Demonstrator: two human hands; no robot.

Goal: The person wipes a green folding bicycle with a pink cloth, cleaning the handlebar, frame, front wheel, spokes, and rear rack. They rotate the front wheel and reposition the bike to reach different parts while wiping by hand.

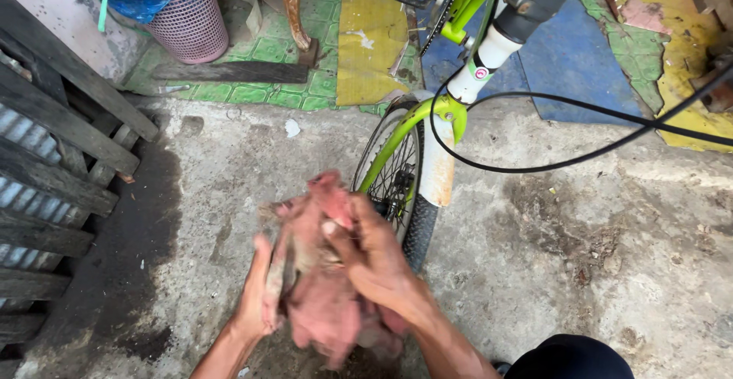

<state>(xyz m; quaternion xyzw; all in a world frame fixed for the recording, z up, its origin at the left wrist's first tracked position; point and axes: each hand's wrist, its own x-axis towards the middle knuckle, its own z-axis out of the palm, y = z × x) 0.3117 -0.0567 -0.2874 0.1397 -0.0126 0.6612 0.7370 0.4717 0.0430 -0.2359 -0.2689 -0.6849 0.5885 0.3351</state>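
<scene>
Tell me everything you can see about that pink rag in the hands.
The pink rag is a soft, crumpled cloth, faded pink with darker grimy smears, bunched into loose folds and partly motion-blurred. It is held off the concrete floor between both hands: the left hand cups its left side, the right hand presses its front. It sits just in front of the green bicycle's wheel.

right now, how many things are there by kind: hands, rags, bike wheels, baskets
hands: 2, the left hand and the right hand, both on the rag
pink rag: 1
bike wheel: 1, with a green and white frame above it
pink basket: 1
total: 5
</scene>
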